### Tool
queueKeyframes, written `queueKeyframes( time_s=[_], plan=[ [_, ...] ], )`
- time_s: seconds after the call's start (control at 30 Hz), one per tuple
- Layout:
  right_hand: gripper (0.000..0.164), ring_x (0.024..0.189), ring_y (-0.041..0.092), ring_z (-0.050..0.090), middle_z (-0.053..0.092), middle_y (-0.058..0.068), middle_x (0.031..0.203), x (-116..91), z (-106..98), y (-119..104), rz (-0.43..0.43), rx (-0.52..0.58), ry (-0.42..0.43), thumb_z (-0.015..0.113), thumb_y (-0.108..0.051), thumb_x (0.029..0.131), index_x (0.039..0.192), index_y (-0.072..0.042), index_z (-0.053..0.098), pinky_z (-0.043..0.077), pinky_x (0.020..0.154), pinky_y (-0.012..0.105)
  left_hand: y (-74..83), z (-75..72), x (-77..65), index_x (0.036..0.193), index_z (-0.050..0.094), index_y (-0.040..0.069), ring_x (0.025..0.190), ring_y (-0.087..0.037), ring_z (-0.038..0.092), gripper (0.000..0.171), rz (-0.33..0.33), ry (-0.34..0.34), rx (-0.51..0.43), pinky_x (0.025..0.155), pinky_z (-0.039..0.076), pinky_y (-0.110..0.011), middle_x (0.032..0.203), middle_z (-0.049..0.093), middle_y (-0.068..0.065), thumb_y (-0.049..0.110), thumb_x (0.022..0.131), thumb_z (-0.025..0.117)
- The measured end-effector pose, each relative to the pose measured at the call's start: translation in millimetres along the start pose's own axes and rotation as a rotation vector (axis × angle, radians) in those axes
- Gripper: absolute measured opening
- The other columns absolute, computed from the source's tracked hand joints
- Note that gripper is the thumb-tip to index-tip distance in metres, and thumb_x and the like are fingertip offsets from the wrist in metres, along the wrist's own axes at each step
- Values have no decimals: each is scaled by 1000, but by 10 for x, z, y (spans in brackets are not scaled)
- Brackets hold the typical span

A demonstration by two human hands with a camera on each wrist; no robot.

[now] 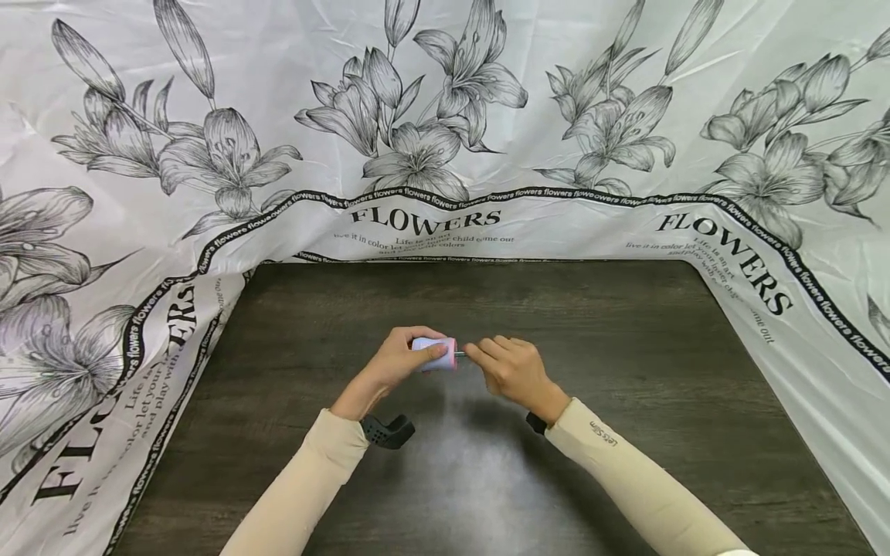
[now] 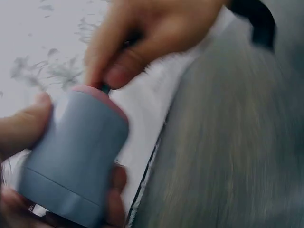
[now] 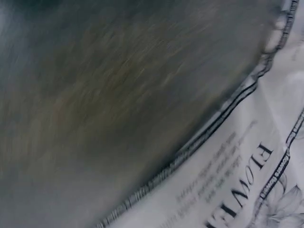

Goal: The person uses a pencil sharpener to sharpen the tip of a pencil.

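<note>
My left hand (image 1: pixel 398 359) grips a small lavender cylinder (image 1: pixel 443 363) with a pink rim, thumb on the near side and fingers around the far side. In the head view it lies sideways, its pink end facing my right hand (image 1: pixel 513 371). A thin metal rod (image 1: pixel 460 354) sticks out of that end, and the curled fingers of my right hand pinch its outer part. From the left wrist, the grey-looking cylinder (image 2: pixel 71 147) shows a seam near its base, with the right fingertips right at the pink rim. The right wrist view shows neither hand.
Both hands are over a dark wood-grain table (image 1: pixel 320 301). White cloth (image 1: pixel 584 232) printed with flowers and lettering hangs behind it and along both sides. Black wrist straps (image 1: pixel 388 432) sit at the cuffs of cream sleeves (image 1: pixel 299 479).
</note>
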State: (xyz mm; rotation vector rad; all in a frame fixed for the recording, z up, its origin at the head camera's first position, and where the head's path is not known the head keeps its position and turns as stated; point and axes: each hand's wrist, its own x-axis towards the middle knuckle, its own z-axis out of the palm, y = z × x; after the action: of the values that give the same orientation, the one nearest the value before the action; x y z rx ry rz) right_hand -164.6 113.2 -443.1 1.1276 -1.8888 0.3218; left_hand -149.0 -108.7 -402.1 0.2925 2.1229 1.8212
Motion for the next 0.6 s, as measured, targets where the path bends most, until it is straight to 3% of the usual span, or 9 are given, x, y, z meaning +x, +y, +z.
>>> queueKeyframes(
  time_s=[0.07,0.2,0.27,0.3,0.37,0.5,0.6],
  plan=[
    [23,44,2,32,51,-3,61,10,-31,-20,129,183,-94,48,-12,99,93,-8,71,28,41,17,8,37,-11,114,65,-3,73,-15,56,32,113,53,125,61,48,-26,99,64,-16,12,87,71],
    [20,40,-4,28,54,0,54,82,-142,-1,504,636,-341,58,-11,95,104,-1,72,35,45,16,11,90,-27,111,68,6,82,-19,59,36,312,129,293,67,50,-28,108,64,-12,12,78,79],
    [21,40,-3,30,56,2,54,133,-199,27,621,719,-436,58,-9,94,109,0,71,38,50,18,-7,101,-27,111,68,7,87,-20,59,38,368,147,323,70,50,-28,111,64,-10,12,75,80],
    [21,41,-3,32,57,3,55,152,-215,41,623,710,-460,58,-9,94,109,-1,71,38,50,19,-20,102,-26,112,67,7,88,-20,59,39,376,152,324,70,50,-28,111,64,-10,12,76,80],
    [19,44,-1,37,61,2,61,170,-223,60,529,610,-447,60,-10,93,107,-5,72,38,50,18,-39,99,-29,114,66,7,86,-18,59,38,362,158,319,69,50,-27,113,63,-12,12,78,78],
    [15,57,5,53,68,-1,81,166,-187,69,224,252,-275,63,-12,92,104,-9,71,43,51,19,-38,71,-6,117,65,5,78,-22,60,32,267,167,278,62,50,-25,107,65,-18,17,88,70],
    [20,69,12,60,67,-1,89,154,-167,75,55,50,-175,54,-10,97,108,-11,70,47,58,24,-13,38,26,116,64,0,75,-27,62,29,166,133,168,61,52,-27,99,64,-19,19,93,63]
  ],
)
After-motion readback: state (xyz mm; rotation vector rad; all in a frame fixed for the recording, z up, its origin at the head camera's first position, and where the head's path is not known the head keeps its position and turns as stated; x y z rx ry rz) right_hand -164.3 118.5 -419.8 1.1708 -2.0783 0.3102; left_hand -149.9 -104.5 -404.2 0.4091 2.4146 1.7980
